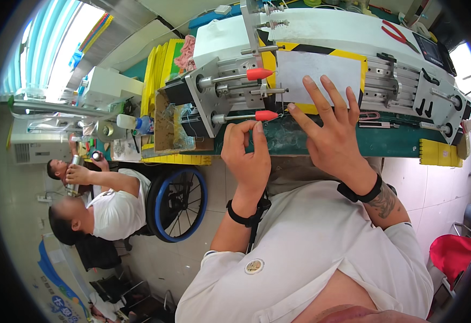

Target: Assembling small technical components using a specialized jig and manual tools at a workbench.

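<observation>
My left hand (246,153) is closed just below the lower red cone tip (266,115) of a metal winding machine (207,99). Its thumb and index finger curl toward each other, and anything between them is too small to make out. Above it, a second red cone tip (259,74) sits on another shaft. My right hand (332,126) is spread, its fingers reaching over the lower edge of a white sheet (316,70) on a yellow-and-black bordered board. Its index fingertip is close to a thin wire hook at the lower red tip.
A cardboard box (165,124) stands left of the machine. Red-handled pliers (399,36) lie at the back right. A metal end plate (441,105) and rails extend rightward. At left, a seated person (114,204) in a wheelchair (176,204) holds a metal can-like object.
</observation>
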